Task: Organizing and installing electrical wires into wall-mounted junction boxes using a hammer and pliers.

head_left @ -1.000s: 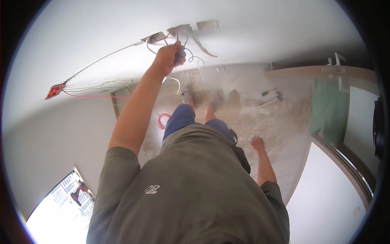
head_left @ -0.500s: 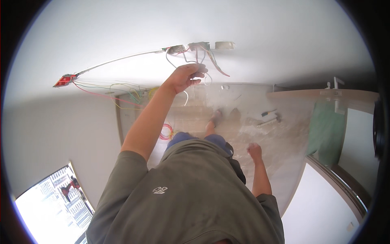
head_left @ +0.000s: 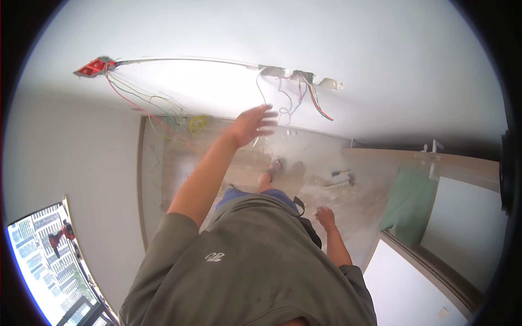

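Note:
My left hand is raised by the wall with its fingers spread, slightly blurred and holding nothing. A pale grey wire drops from a rough wall opening and passes behind that hand, its end showing below. To the right of the fingers, apart from them, dangles a grey wire with a curled loop. Further right a bundle of red and green wires sticks out. My right hand hangs low at my side, fingers curled in, with nothing visible in it.
Red junction boxes at the wall's left trail several coloured wires; a yellow wire coil lies below. A hammer and a blue-handled tool lie on the dusty floor. A red power drill stands by the window.
My left hand has opened from a pinch among the grey wires, which now hang free of it at the right. The view has shifted, showing more of the window. The right hand stays low.

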Motion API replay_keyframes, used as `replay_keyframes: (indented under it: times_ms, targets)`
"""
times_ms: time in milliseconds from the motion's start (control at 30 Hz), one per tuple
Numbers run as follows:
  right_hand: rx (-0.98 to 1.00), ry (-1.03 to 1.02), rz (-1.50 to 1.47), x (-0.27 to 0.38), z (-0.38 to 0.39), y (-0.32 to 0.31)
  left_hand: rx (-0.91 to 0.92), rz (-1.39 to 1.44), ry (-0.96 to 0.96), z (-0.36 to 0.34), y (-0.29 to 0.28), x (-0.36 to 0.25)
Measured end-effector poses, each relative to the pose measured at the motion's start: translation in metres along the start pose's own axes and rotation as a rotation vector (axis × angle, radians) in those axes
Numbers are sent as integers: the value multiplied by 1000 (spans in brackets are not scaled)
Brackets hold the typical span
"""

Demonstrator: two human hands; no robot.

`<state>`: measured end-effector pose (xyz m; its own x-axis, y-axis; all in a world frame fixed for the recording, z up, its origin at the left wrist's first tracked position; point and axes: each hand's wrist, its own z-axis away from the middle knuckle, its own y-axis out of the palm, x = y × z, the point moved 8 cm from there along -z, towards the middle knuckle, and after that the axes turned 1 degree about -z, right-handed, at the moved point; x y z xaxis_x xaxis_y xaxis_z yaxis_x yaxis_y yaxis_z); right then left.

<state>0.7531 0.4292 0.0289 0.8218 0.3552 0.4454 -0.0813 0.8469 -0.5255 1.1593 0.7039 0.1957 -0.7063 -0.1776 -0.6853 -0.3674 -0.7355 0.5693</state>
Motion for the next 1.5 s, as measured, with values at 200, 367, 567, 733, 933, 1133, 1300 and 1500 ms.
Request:
replay_keyframes:
  times_ms: [200, 367, 567, 733, 933, 1133, 1300, 1500]
  targets:
    - [-64, -274, 596, 30, -20, 6, -515, -428, -144, 168, -192, 143]
    - [56, -869, 1203, 91, -13, 48, -881, -973, -428, 383, -325, 287]
    - [262, -474, 782, 172, -8, 94, -1469, -542, -602, 572, -325, 392]
    - [391, -606, 864, 260, 14, 165, -1596, -275, -455, 610, -294, 419]
    - [541, -817, 958, 353, 5, 226, -1576, 405, -19, 592, -240, 453]
    - [646, -764, 814, 415, -16, 277, -1646, 809, 47, 589, -176, 492]
    - [627, -736, 626, 417, 12, 316, -1784, 1021, 56, 649, -173, 530]
    - [765, -868, 779, 371, 98, 372, -2043, 1186, 469, 806, -260, 484]
